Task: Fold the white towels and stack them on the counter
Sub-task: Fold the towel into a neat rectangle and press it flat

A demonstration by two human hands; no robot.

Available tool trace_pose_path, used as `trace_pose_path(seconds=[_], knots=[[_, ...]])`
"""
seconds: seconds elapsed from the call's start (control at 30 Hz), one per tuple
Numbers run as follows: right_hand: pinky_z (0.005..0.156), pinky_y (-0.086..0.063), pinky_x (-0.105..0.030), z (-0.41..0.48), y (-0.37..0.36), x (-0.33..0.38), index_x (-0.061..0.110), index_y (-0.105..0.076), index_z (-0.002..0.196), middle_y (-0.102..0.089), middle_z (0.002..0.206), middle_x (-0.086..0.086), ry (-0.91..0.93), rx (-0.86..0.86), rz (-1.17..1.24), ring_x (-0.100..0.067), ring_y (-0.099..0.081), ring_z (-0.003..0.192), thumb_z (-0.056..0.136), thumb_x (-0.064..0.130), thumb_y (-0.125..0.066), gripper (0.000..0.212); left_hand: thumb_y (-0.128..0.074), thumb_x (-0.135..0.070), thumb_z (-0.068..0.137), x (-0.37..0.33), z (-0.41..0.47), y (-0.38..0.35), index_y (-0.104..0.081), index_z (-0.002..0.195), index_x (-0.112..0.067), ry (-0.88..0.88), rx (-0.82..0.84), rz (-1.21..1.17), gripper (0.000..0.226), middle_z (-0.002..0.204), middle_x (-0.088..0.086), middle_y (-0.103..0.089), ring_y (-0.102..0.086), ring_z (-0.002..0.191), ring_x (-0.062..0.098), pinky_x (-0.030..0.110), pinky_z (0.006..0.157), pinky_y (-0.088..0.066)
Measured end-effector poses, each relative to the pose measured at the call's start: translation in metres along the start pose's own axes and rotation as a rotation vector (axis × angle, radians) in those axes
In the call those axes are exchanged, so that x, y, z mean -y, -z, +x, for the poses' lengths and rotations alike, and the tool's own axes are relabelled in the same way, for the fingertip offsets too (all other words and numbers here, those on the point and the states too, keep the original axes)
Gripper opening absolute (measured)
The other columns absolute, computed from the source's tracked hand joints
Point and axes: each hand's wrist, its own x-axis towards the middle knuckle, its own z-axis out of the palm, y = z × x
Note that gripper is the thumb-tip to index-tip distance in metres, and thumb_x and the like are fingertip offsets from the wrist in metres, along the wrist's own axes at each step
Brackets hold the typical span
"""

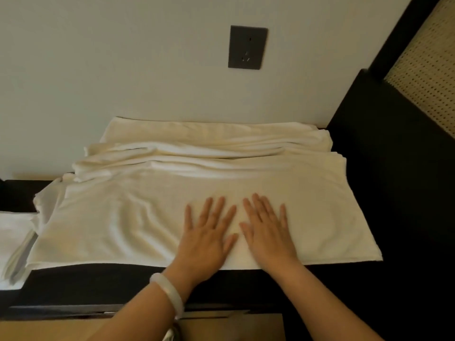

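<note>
A large white towel [118, 217] lies spread over the dark counter [98, 284], wrinkled on its left half and bunched in long folds toward the wall. My left hand [209, 235] and my right hand [268, 230] lie flat side by side on the towel's near middle, fingers straight and spread, pressing the cloth down. A pale bangle sits on my left wrist. Another white towel [12, 242] lies at the far left edge, only partly in view.
A dark wall socket [247, 47] is on the pale wall behind the counter. A dark panel [394, 180] and a woven cane screen [428, 62] close off the right side. A wooden surface [234, 328] shows below the counter's front edge.
</note>
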Motion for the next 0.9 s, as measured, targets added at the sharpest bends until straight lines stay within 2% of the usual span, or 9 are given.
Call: trace_pose_path(seconds=[0.1, 0.17, 0.27, 0.37, 0.53, 0.67, 0.77, 0.83, 0.9], knots=[[0.121, 0.011, -0.043, -0.013, 0.008, -0.059, 0.03, 0.0, 0.158, 0.005, 0.166, 0.004, -0.225, -0.012, -0.004, -0.014, 0.008, 0.152, 0.086, 0.06, 0.008, 0.079, -0.005, -0.063, 0.093, 0.03, -0.008, 0.002, -0.011, 0.156, -0.038, 0.146, -0.001, -0.008, 0.068, 0.164, -0.004, -0.006, -0.007, 0.151, 0.022, 0.063, 0.116, -0.009], [0.122, 0.008, -0.045, -0.026, 0.015, -0.105, 0.031, 0.004, 0.158, 0.008, 0.166, 0.004, -0.415, -0.031, -0.01, -0.016, 0.01, 0.152, 0.095, 0.06, 0.0, 0.07, 0.008, -0.066, 0.085, 0.057, -0.014, 0.004, 0.006, 0.154, -0.041, 0.256, 0.0, -0.013, 0.074, 0.163, -0.008, 0.01, 0.01, 0.15, 0.017, 0.061, 0.117, 0.001], [0.122, 0.003, -0.049, -0.053, 0.027, -0.147, 0.03, 0.009, 0.157, 0.011, 0.166, 0.001, -0.579, 0.046, -0.034, -0.022, 0.008, 0.152, 0.099, 0.058, -0.006, 0.065, 0.015, -0.068, 0.08, 0.085, -0.035, 0.01, 0.015, 0.152, -0.041, 0.388, 0.043, -0.039, 0.077, 0.163, -0.008, 0.016, 0.015, 0.149, 0.016, 0.06, 0.116, 0.005], [0.122, 0.005, -0.052, -0.059, 0.034, -0.143, 0.028, 0.008, 0.157, 0.011, 0.166, -0.003, -0.651, 0.077, -0.038, -0.029, 0.009, 0.152, 0.1, 0.06, -0.008, 0.067, 0.018, -0.07, 0.083, 0.079, -0.053, 0.019, 0.02, 0.152, -0.037, 0.484, 0.096, -0.091, 0.077, 0.162, -0.003, 0.021, 0.017, 0.149, 0.027, 0.063, 0.117, 0.004], [0.12, 0.017, -0.044, -0.059, 0.019, -0.096, 0.029, 0.01, 0.156, 0.017, 0.163, 0.006, -0.349, 0.021, 0.02, -0.014, 0.017, 0.15, 0.102, 0.055, -0.011, 0.063, 0.016, -0.066, 0.085, 0.022, -0.053, 0.011, 0.022, 0.15, -0.039, 0.131, 0.045, -0.047, 0.071, 0.157, -0.006, 0.031, 0.024, 0.147, 0.027, 0.064, 0.116, 0.005], [0.122, 0.009, -0.042, -0.083, 0.019, -0.124, 0.022, 0.007, 0.157, 0.011, 0.165, -0.001, -0.535, -0.012, 0.033, -0.017, 0.011, 0.152, 0.099, 0.057, -0.01, 0.07, 0.006, -0.06, 0.097, 0.042, -0.069, 0.003, 0.0, 0.157, -0.035, 0.222, 0.049, -0.006, 0.065, 0.164, -0.002, 0.002, 0.001, 0.151, 0.027, 0.068, 0.114, -0.011], [0.123, 0.004, -0.044, -0.079, 0.03, -0.114, 0.009, -0.005, 0.158, -0.002, 0.166, -0.01, -0.577, -0.013, -0.076, -0.024, 0.004, 0.152, 0.103, 0.048, -0.02, 0.069, 0.009, -0.058, 0.096, 0.053, -0.081, 0.005, 0.003, 0.157, -0.033, 0.228, 0.039, -0.033, 0.066, 0.164, -0.001, 0.008, 0.008, 0.15, 0.026, 0.062, 0.118, -0.005], [0.123, 0.006, -0.038, -0.064, 0.033, -0.071, 0.008, -0.014, 0.157, -0.006, 0.165, -0.011, -0.373, -0.084, 0.024, -0.024, 0.0, 0.152, 0.104, 0.037, -0.035, 0.064, 0.017, -0.06, 0.089, 0.053, -0.082, 0.007, 0.013, 0.154, -0.034, 0.214, 0.042, -0.041, 0.07, 0.161, -0.004, 0.021, 0.022, 0.147, 0.024, 0.055, 0.119, 0.008], [0.119, 0.01, -0.028, -0.045, 0.032, -0.01, 0.011, -0.016, 0.157, -0.005, 0.165, -0.006, -0.084, -0.073, 0.177, -0.021, -0.001, 0.153, 0.104, 0.03, -0.042, 0.062, 0.025, -0.065, 0.083, 0.051, -0.079, 0.012, 0.014, 0.153, -0.034, 0.218, 0.034, -0.089, 0.077, 0.159, -0.005, 0.025, 0.026, 0.146, 0.022, 0.051, 0.118, 0.014]])
